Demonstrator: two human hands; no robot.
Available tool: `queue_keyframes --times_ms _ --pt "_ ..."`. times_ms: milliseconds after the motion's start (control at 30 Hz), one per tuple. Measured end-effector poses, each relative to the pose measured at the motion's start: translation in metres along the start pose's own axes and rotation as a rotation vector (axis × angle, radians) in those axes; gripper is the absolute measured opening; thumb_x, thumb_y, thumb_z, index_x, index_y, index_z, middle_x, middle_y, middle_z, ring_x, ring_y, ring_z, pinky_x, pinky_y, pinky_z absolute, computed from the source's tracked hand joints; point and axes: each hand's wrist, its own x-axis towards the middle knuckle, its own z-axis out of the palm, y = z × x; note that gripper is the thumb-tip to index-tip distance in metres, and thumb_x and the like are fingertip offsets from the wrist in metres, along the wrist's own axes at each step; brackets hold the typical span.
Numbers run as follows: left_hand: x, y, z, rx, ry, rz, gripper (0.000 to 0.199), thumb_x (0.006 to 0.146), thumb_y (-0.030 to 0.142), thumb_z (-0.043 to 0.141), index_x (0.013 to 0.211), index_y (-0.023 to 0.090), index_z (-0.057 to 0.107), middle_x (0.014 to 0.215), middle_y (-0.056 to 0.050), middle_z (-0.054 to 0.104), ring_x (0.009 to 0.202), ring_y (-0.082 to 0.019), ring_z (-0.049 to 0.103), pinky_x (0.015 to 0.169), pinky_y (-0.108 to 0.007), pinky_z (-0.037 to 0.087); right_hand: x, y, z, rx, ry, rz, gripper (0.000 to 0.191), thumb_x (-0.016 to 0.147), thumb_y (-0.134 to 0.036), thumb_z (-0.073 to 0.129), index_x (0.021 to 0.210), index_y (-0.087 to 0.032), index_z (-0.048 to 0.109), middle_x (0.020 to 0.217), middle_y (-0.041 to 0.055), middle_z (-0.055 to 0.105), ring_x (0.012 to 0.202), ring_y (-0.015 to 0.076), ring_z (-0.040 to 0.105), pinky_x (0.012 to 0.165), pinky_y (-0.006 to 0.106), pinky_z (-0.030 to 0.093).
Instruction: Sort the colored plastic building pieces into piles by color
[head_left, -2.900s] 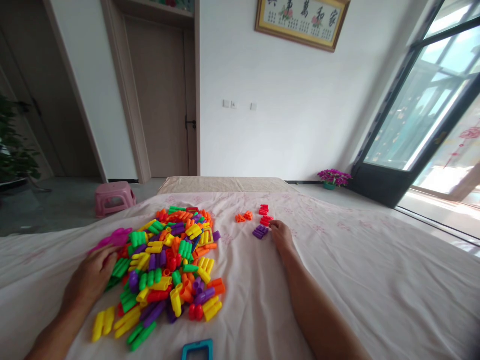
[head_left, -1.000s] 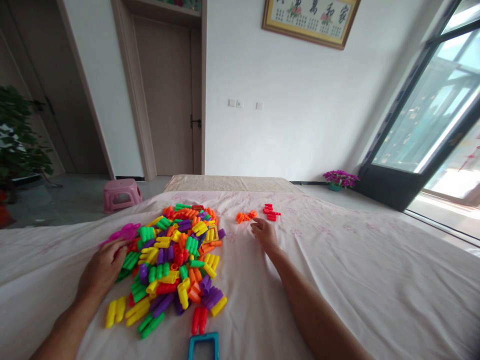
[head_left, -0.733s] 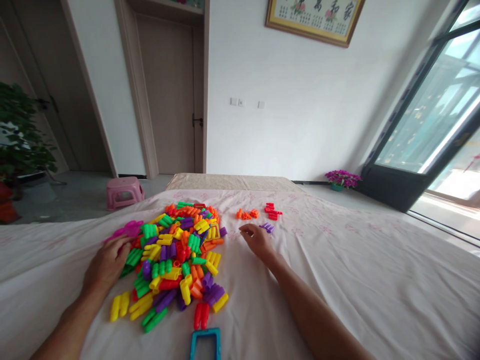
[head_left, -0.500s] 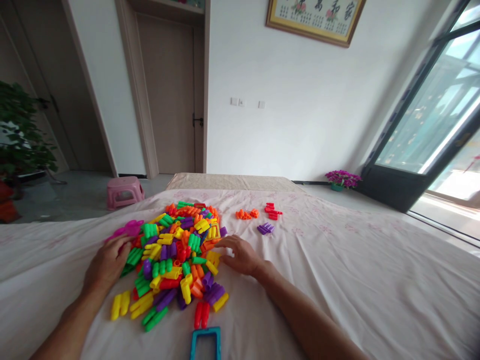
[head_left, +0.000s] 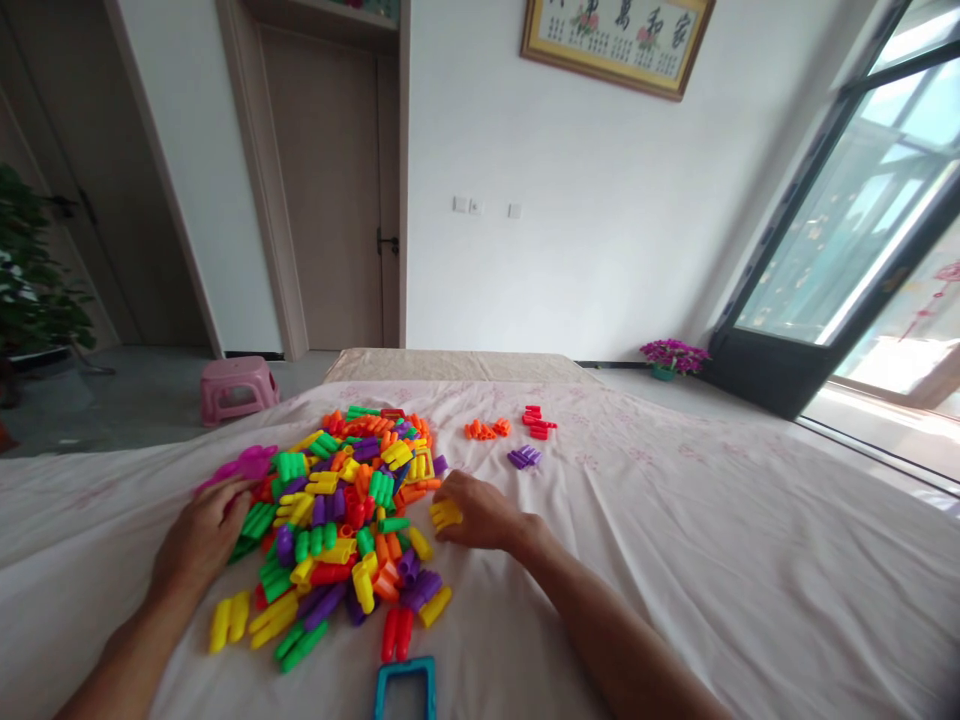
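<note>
A heap of plastic building blocks (head_left: 322,510), tube-shaped and joined side by side, lies on the cloth in yellow, green, purple, red and orange. My right hand (head_left: 480,512), at the heap's right edge, has its fingers closed on a yellow block (head_left: 446,514). At the left edge rests my left hand (head_left: 204,530), fingers loosely extended beside a green block (head_left: 255,525) and just below a pink flower-shaped piece (head_left: 251,461). I see nothing held in it, though its fingertips are partly hidden.
Small groups of orange blocks (head_left: 487,429), red blocks (head_left: 537,423) and purple blocks (head_left: 524,457) lie right of the heap. Near the front edge is a blue rectangular frame (head_left: 406,668). A pink stool (head_left: 238,388) stands on the floor beyond the cloth (head_left: 675,560).
My right hand has taken the yellow block from the heap's edge and drawn it slightly right, away from the pile. The left hand stays by the heap; the whole view has shifted a little.
</note>
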Motion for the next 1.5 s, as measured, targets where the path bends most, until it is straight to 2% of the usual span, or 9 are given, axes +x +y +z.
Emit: queue_keyframes --times_ms 300,433,600,700,800,1000,1167,1300,1500 --pt "0.002 -0.007 0.002 0.003 -0.01 0.002 0.049 0.093 0.045 0.043 0.117 0.017 0.075 0.128 -0.016 0.074 0.123 -0.032 0.066 0.112 -0.047 0.049 -0.039 0.106 -0.067 -0.135 0.486 0.686 0.043 0.089 -0.037 0.073 0.129 -0.023 0.072 0.131 0.0107 0.067 0.107 0.0251 0.069 0.089 0.033 0.051" --pt "0.002 -0.006 0.002 0.008 -0.003 0.003 0.049 0.092 0.045 0.042 0.115 0.017 0.075 0.126 -0.015 0.075 0.121 -0.033 0.067 0.11 -0.048 0.051 -0.071 0.15 -0.071 -0.23 0.511 0.967 0.046 0.093 -0.043 0.066 0.134 -0.022 0.071 0.133 0.0137 0.066 0.115 0.0292 0.068 0.089 0.036 0.052" --pt "0.002 0.0 -0.001 0.008 -0.004 0.002 0.046 0.091 0.044 0.043 0.112 0.018 0.076 0.123 -0.014 0.076 0.12 -0.031 0.068 0.11 -0.046 0.051 -0.093 0.168 -0.067 -0.28 0.583 1.098 0.047 0.094 -0.034 0.062 0.139 -0.021 0.068 0.14 0.0157 0.064 0.124 0.032 0.064 0.095 0.04 0.051" --pt "0.002 0.002 -0.002 0.004 0.0 -0.007 0.045 0.091 0.044 0.044 0.111 0.02 0.076 0.123 -0.013 0.076 0.12 -0.03 0.068 0.11 -0.044 0.05 -0.084 0.16 -0.066 -0.233 0.681 1.006 0.039 0.095 -0.028 0.059 0.131 -0.023 0.072 0.137 0.0126 0.068 0.118 0.0281 0.067 0.095 0.038 0.052" --pt "0.001 0.003 -0.003 0.011 -0.005 -0.022 0.046 0.091 0.045 0.043 0.111 0.019 0.076 0.124 -0.014 0.076 0.122 -0.03 0.067 0.112 -0.044 0.049 -0.06 0.138 -0.06 -0.036 0.673 0.767 0.029 0.094 -0.026 0.058 0.114 -0.024 0.078 0.119 0.0072 0.077 0.101 0.0224 0.072 0.091 0.033 0.053" --pt "0.0 0.006 -0.005 0.015 -0.006 -0.013 0.047 0.092 0.044 0.043 0.112 0.017 0.075 0.126 -0.015 0.075 0.123 -0.03 0.067 0.114 -0.043 0.048 -0.011 0.065 -0.018 0.277 0.317 0.304 0.016 0.087 -0.024 0.068 0.094 -0.02 0.082 0.09 0.0044 0.08 0.083 0.0207 0.073 0.079 0.03 0.053" --pt "0.0 0.007 -0.005 0.008 -0.014 -0.027 0.047 0.092 0.045 0.042 0.112 0.018 0.074 0.127 -0.016 0.074 0.125 -0.032 0.065 0.114 -0.045 0.047 -0.001 0.021 0.009 0.583 0.035 0.196 0.025 0.081 -0.03 0.081 0.104 -0.019 0.082 0.089 0.0037 0.079 0.076 0.0167 0.069 0.069 0.025 0.052" --pt "0.0 0.006 -0.004 0.009 -0.027 -0.031 0.049 0.092 0.046 0.042 0.114 0.017 0.075 0.128 -0.016 0.073 0.125 -0.032 0.065 0.114 -0.045 0.047 -0.002 0.01 0.018 0.525 -0.064 0.129 0.045 0.074 -0.037 0.09 0.115 -0.023 0.08 0.105 0.0043 0.078 0.088 0.0183 0.07 0.076 0.025 0.053" --pt "0.0 0.003 -0.003 0.014 -0.015 -0.014 0.049 0.092 0.045 0.041 0.114 0.016 0.075 0.127 -0.016 0.074 0.124 -0.031 0.066 0.114 -0.045 0.047 0.002 0.007 0.028 0.215 -0.034 -0.119 0.055 0.073 -0.049 0.092 0.122 -0.026 0.078 0.116 0.0052 0.075 0.109 0.0238 0.066 0.099 0.032 0.048"
